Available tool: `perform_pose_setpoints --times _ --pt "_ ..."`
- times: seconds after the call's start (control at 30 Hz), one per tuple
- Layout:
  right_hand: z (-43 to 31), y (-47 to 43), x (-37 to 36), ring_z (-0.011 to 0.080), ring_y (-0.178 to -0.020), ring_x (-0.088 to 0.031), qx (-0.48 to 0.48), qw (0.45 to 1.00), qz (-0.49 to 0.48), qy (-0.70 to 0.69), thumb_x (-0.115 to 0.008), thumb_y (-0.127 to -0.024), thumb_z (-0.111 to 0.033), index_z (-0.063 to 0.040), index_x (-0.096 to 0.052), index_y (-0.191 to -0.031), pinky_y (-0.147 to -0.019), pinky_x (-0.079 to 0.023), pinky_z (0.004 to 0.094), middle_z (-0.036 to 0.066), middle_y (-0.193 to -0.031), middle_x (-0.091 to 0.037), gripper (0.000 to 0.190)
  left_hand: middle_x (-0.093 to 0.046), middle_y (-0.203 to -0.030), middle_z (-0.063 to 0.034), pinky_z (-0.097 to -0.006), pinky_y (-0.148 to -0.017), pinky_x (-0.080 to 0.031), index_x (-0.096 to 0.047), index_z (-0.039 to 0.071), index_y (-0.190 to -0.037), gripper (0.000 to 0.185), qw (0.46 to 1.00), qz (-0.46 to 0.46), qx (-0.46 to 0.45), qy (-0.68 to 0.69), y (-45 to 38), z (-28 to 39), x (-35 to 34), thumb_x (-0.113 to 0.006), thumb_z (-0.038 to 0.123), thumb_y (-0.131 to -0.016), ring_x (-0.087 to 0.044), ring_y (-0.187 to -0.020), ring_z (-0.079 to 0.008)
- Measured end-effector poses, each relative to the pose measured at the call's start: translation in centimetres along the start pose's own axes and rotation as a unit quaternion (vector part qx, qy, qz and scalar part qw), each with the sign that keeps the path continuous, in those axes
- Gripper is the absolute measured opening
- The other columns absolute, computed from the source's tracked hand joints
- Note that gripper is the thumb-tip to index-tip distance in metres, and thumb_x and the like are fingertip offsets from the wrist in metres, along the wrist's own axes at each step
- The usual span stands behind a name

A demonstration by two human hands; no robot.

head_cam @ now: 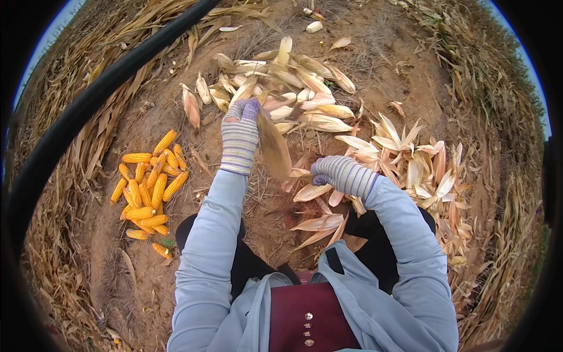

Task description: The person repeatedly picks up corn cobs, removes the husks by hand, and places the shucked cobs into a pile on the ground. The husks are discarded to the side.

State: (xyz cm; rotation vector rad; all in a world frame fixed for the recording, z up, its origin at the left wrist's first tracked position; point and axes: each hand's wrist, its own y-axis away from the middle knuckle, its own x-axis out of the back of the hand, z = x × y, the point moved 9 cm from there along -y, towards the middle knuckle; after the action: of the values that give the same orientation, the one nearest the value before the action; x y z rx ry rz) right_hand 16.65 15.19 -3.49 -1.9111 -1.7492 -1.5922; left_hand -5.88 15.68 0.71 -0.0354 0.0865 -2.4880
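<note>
My left hand (240, 132), in a striped knit glove, is at the near edge of a pile of corn ears in dry husks (308, 88). Its fingers are closed on a dry corn husk (273, 143), blurred, that hangs to the right of the hand; whether an ear is inside cannot be told. My right hand (343, 175), gloved alike, has its fingers curled at a piece of pale husk (300, 173) on its left side. Loose empty husks (413, 167) lie heaped beyond and to the right of it. Bare yellow corn cobs (147, 193) lie piled on the soil at the left.
Dry corn stalks (83, 145) lie in a long bank at the left, and more stalks (497, 154) at the right. A dark curved bar (79, 99) crosses the upper left of view. Loose husk pieces (321, 224) lie between my knees.
</note>
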Motion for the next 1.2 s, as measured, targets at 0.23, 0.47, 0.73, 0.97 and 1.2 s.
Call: perform_pose_setpoints --times 0.23,0.47,0.73,0.97,1.2 --pt "5.5 0.1 -6.8 0.0329 -0.092 -0.064 -0.081 0.973 -0.162 0.146 -0.061 -0.079 -0.022 -0.014 -0.065 -0.109 -0.075 -0.051 0.0420 0.015 -0.098 -0.067 0.032 -0.063 -0.082 -0.0061 -0.0266 -0.071 -0.045 -0.061 -0.004 -0.098 0.024 0.994 0.041 0.064 0.078 -0.4 1.3 1.8 -0.052 0.018 -0.092 -0.055 -0.074 -0.0130" --pt "1.8 1.7 4.3 0.0307 -0.093 -0.061 -0.046 0.959 0.198 -0.197 -0.070 -0.075 -0.029 -0.009 -0.063 -0.106 -0.083 -0.047 0.0363 0.015 -0.095 -0.065 0.038 -0.063 -0.079 -0.0073 -0.0260 -0.065 -0.044 -0.063 -0.001 -0.093 0.021 0.998 -0.005 -0.031 -0.047 1.0 1.6 -1.6 -0.056 0.019 -0.090 -0.055 -0.070 -0.0129" --pt "-3.7 1.1 6.4 0.0251 -0.083 -0.061 0.016 0.914 0.387 -0.120 -0.073 -0.072 -0.019 -0.005 -0.063 -0.091 -0.073 -0.049 0.0340 0.011 -0.088 -0.062 0.025 -0.060 -0.070 -0.0015 -0.0229 -0.049 -0.043 -0.064 0.002 -0.089 0.021 0.995 -0.048 -0.065 -0.059 2.6 1.0 -4.8 -0.057 0.022 -0.090 -0.051 -0.056 -0.0069" --pt "-4.9 -1.7 -7.2 0.0330 -0.082 -0.063 0.096 0.989 -0.007 0.111 -0.061 -0.075 -0.016 -0.008 -0.063 -0.096 -0.072 -0.050 0.0405 0.016 -0.086 -0.062 0.023 -0.065 -0.073 -0.0054 -0.0201 -0.043 -0.040 -0.063 0.002 -0.090 0.020 0.999 -0.017 0.010 0.041 1.3 2.1 -2.5 -0.055 0.021 -0.091 -0.050 -0.048 -0.0067" --pt "-0.7 -0.5 -4.8 0.0299 -0.081 -0.064 -0.048 0.997 -0.056 -0.021 -0.064 -0.079 -0.031 -0.007 -0.064 -0.094 -0.071 -0.049 0.0372 0.014 -0.084 -0.066 0.028 -0.061 -0.072 -0.0031 -0.0209 -0.043 -0.044 -0.062 0.001 -0.096 0.024 0.995 -0.039 0.024 0.093 1.4 3.2 -1.8 -0.056 0.023 -0.091 -0.053 -0.052 -0.0071"
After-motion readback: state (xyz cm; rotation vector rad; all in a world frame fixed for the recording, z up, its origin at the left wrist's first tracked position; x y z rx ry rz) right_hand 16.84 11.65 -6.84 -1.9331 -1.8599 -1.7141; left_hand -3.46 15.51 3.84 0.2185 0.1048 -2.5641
